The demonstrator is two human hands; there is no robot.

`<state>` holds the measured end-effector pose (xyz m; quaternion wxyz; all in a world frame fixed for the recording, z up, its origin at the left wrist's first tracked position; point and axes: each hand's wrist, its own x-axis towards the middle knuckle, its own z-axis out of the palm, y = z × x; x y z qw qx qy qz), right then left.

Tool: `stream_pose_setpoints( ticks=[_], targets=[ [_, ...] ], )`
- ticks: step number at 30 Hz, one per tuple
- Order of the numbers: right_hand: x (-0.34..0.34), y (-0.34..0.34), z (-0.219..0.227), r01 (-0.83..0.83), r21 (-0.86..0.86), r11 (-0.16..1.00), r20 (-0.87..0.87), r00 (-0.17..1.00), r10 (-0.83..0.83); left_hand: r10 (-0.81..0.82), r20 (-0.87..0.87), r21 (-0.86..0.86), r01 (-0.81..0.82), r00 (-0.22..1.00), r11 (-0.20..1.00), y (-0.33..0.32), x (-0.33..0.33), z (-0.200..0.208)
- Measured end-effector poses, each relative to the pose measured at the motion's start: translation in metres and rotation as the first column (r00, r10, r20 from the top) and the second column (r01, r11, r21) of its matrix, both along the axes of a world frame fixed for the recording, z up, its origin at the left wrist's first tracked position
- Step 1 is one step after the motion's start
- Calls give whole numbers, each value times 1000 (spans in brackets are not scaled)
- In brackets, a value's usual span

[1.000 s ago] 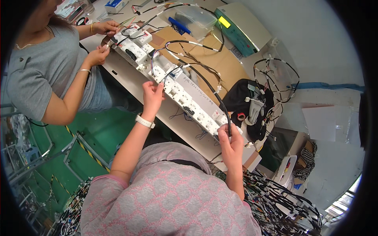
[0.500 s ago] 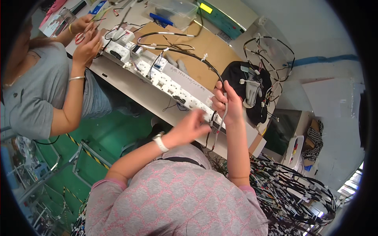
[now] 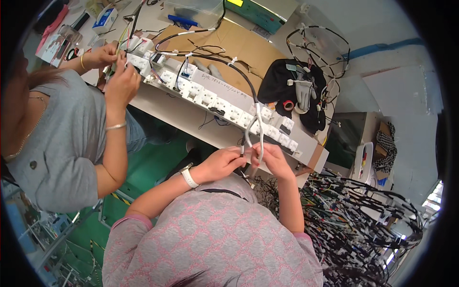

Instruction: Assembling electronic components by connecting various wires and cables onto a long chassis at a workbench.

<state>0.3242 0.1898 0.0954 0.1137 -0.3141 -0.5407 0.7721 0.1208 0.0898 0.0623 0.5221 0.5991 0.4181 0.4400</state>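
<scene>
Handwriting [image 3: 224, 87] marks the panel [image 3: 225, 94] beyond right fingers [image 3: 269, 151] pinching grey cable [image 3: 261, 130].

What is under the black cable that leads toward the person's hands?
Brown cardboard and a white board show under the black cable; whatever lies directly behind it is covered and cannot be seen.

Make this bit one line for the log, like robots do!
left hand: holds black wire | right hand: touches pale wire | ahead: white blocks | beside: co-worker
</scene>
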Motion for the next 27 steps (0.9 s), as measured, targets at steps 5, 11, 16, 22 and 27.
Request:
stream_pose_setpoints(
  ticks=[5,11,16,22,27],
  targets=[
    [-17,-17,62,-79,-534,842,-530,807,-260,-227,-175,-201,191,958,961,-23,-28,-33],
    [-58,-3,117,298,48,953,-632,748,-202,-331,-445,-334,189,832,923,-41,-56,-111],
    [-41,62,167,192,-203,960,-849,454,-270,-237,-636,-366,-16,734,931,-53,-77,-104],
    [-19,91,59,8,-61,998,-738,673,-50,354,41,-166,-343,934,924,-67,-85,-66],
    [-57,50,-8,51,170,984,-99,994,-35,697,233,-161,-680,678,715,-57,-81,-48]
  ],
)
